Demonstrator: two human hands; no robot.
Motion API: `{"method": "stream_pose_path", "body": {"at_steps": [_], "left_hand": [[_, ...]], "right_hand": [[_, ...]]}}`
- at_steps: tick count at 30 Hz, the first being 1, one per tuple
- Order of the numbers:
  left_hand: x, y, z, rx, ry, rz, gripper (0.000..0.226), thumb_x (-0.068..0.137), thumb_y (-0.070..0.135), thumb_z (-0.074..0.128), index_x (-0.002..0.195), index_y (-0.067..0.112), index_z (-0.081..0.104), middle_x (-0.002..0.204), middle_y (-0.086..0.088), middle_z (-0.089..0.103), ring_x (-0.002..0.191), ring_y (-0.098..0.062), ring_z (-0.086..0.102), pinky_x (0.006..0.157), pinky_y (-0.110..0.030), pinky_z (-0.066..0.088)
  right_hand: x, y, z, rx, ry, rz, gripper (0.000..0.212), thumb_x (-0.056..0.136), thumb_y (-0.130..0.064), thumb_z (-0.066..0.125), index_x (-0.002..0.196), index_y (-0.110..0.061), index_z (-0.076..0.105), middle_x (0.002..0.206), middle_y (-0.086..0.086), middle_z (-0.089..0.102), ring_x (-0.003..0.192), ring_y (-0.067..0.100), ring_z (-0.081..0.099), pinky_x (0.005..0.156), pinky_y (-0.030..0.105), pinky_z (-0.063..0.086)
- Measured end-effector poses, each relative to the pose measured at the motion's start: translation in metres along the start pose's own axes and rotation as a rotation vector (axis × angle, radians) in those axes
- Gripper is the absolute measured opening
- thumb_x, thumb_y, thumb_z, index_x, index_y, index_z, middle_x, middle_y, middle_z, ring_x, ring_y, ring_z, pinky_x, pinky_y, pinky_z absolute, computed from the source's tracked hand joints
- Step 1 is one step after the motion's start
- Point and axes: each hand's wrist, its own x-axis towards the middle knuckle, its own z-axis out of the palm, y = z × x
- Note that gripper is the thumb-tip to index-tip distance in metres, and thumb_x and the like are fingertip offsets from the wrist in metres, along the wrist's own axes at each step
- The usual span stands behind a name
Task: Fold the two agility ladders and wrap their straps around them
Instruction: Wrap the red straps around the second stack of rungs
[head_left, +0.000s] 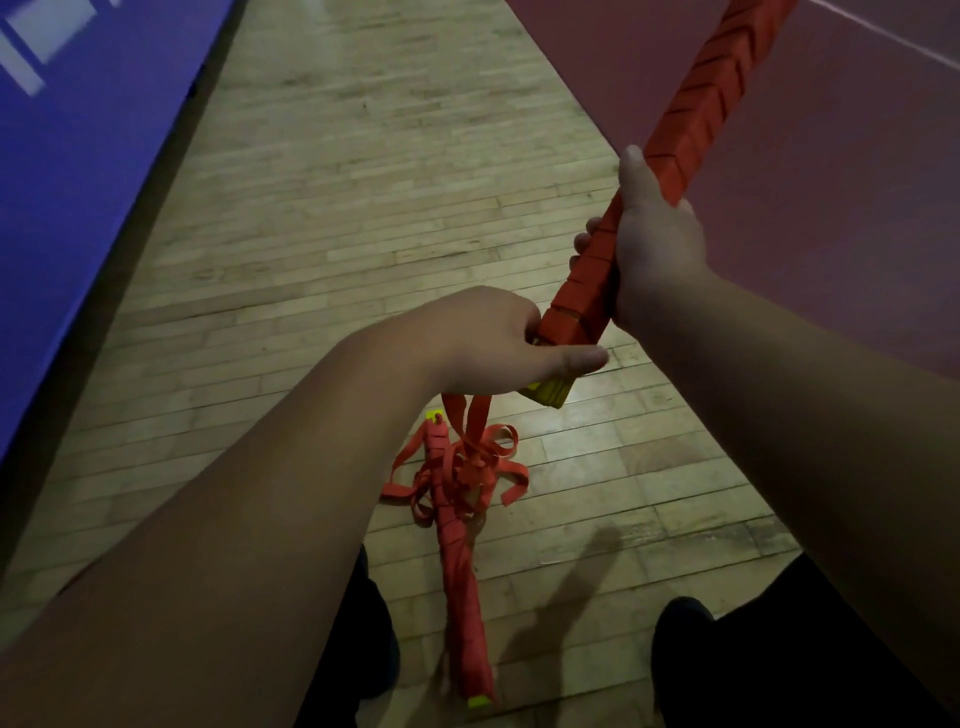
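A folded agility ladder (701, 109), a long orange-red bundle of rungs wound with strap, slants from upper right down to the middle. My right hand (649, 244) grips it around the middle. My left hand (488, 343) holds its lower end, thumb across it, just above the yellow end caps (550, 392). Loose orange straps (467, 421) hang from under my left hand. The second folded ladder (460, 587) lies on the floor below, with a tangle of loose strap (467, 473) piled on its upper part and a yellow tip (479, 701) at its near end.
Wooden plank floor (363, 208) runs ahead. A blue mat (78, 182) borders it at the left and a dark red mat (831, 234) at the right. My dark-clad legs (727, 665) stand on either side of the floor ladder.
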Motion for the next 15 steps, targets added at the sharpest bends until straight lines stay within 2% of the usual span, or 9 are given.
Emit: {"method": "stream_pose_path", "body": {"at_steps": [3, 5, 11, 15], "left_hand": [[0.004, 0.004, 0.011, 0.033, 0.098, -0.035, 0.062, 0.083, 0.09, 0.066, 0.096, 0.03, 0.07, 0.09, 0.006, 0.076, 0.086, -0.014, 0.071, 0.082, -0.042, 0.062], [0.006, 0.005, 0.012, 0.027, 0.13, -0.055, 0.056, 0.082, 0.087, 0.07, 0.094, 0.032, 0.069, 0.089, 0.006, 0.074, 0.085, -0.014, 0.071, 0.08, -0.04, 0.062], [0.006, 0.008, 0.014, -0.023, 0.129, -0.063, 0.062, 0.078, 0.088, 0.073, 0.09, 0.028, 0.073, 0.083, 0.003, 0.072, 0.079, -0.015, 0.07, 0.073, -0.038, 0.06], [0.007, 0.008, 0.015, -0.176, 0.114, -0.029, 0.056, 0.08, 0.082, 0.078, 0.092, 0.027, 0.076, 0.086, 0.003, 0.075, 0.081, -0.014, 0.073, 0.074, -0.035, 0.059]], "right_hand": [[0.0, -0.001, -0.001, 0.006, 0.005, 0.02, 0.034, 0.098, -0.058, 0.074, 0.098, -0.031, 0.053, 0.094, 0.006, 0.073, 0.067, 0.016, 0.075, 0.07, 0.04, 0.068], [0.0, -0.002, -0.001, 0.008, 0.003, 0.032, 0.035, 0.097, -0.058, 0.075, 0.1, -0.031, 0.053, 0.096, 0.007, 0.073, 0.068, 0.016, 0.075, 0.07, 0.04, 0.068], [-0.001, 0.0, -0.003, -0.014, -0.038, 0.043, 0.039, 0.095, -0.061, 0.077, 0.104, -0.031, 0.054, 0.1, 0.008, 0.074, 0.072, 0.017, 0.076, 0.076, 0.04, 0.068], [-0.001, -0.003, -0.005, -0.023, -0.07, 0.035, 0.048, 0.092, -0.063, 0.079, 0.115, -0.026, 0.06, 0.097, 0.005, 0.074, 0.073, 0.015, 0.076, 0.075, 0.04, 0.068]]}}
